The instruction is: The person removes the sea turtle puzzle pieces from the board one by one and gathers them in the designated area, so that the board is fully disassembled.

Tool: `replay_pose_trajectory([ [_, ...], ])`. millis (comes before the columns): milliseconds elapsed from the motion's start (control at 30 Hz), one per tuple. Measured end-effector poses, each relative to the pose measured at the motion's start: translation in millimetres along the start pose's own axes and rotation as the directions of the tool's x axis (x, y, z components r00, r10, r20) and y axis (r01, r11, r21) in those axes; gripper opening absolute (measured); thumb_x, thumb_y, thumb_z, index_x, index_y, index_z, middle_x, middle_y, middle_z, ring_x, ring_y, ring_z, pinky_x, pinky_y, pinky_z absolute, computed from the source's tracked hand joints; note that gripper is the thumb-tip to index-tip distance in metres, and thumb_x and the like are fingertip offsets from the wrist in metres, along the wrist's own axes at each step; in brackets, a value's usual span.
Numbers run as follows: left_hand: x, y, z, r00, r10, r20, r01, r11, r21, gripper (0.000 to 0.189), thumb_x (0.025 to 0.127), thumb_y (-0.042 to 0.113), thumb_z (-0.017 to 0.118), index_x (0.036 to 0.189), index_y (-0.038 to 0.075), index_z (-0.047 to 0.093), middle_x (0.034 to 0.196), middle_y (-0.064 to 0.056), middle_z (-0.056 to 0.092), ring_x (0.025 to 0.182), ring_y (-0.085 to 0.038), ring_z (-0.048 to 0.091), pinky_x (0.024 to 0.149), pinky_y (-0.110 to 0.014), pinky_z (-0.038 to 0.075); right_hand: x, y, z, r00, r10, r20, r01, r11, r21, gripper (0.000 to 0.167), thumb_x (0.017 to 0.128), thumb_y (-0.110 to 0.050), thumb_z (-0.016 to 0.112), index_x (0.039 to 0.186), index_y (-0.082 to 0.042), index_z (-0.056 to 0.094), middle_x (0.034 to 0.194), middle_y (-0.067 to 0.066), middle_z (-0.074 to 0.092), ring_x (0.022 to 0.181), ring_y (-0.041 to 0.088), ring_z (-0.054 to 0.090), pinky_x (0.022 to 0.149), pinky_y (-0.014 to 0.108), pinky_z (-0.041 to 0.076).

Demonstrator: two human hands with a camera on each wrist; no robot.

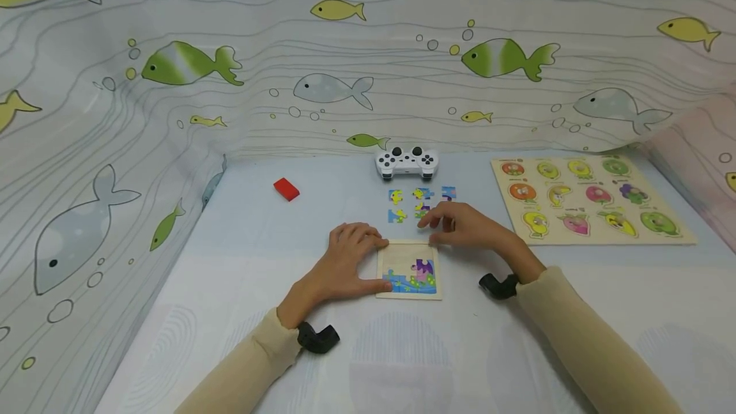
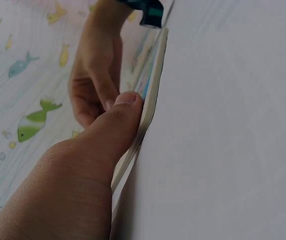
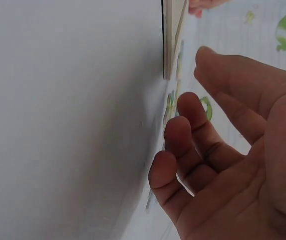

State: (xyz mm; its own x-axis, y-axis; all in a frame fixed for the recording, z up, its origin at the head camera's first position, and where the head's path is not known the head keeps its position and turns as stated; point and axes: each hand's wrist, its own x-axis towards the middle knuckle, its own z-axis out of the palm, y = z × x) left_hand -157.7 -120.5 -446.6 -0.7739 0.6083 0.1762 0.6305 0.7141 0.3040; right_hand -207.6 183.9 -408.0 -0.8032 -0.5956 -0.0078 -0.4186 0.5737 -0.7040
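A small wooden jigsaw puzzle tray (image 1: 402,249) lies on the table, with joined blue, green and purple pieces (image 1: 422,278) in its lower part. My left hand (image 1: 351,260) holds the tray at its left side, thumb (image 2: 125,107) on the frame near the lower corner and fingers by the upper corner. Just above the tray's upper right corner hovers my right hand (image 1: 466,227). Its fingers (image 3: 177,132) are loosely bent, apart from the thumb, with nothing between them. Beyond it lie several loose jigsaw pieces (image 1: 396,216), some partly hidden by that hand.
Behind the loose pieces sits a white game controller (image 1: 406,163). A red block (image 1: 286,189) lies at the back left. On the right is a large wooden fruit puzzle board (image 1: 595,200). Fish-patterned sheeting (image 1: 259,37) rises behind the table and along its sides.
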Motion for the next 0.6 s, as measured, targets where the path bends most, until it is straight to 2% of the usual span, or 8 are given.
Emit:
replay_pose_trajectory([
  [200,1.1,-1.9,1.5,1.000,-0.001,0.002,0.001,1.000,0.007,0.074,0.080,0.073,0.068,0.137,0.026,0.060,0.137,0.006,0.051,0.139,-0.019,0.038,0.117,-0.060,0.019,-6.5,-7.4,5.8,0.998,-0.020,0.051,0.021,1.000,-0.010,0.028,0.088,-0.015,0.080,0.115,-0.018,0.076,0.102,0.000,0.067,0.085,0.016,0.055,0.075,0.027,0.047],
  [600,1.4,-2.2,1.8,1.000,0.001,0.000,-0.001,1.000,-0.002,0.074,0.080,0.072,0.069,0.136,0.026,0.060,0.138,0.005,0.052,0.139,-0.020,0.038,0.117,-0.059,0.019,-12.9,-18.0,11.9,0.992,-0.045,0.119,0.048,0.999,-0.020,0.029,0.086,-0.015,0.081,0.115,-0.019,0.077,0.100,-0.003,0.066,0.091,0.017,0.054,0.079,0.028,0.047],
])
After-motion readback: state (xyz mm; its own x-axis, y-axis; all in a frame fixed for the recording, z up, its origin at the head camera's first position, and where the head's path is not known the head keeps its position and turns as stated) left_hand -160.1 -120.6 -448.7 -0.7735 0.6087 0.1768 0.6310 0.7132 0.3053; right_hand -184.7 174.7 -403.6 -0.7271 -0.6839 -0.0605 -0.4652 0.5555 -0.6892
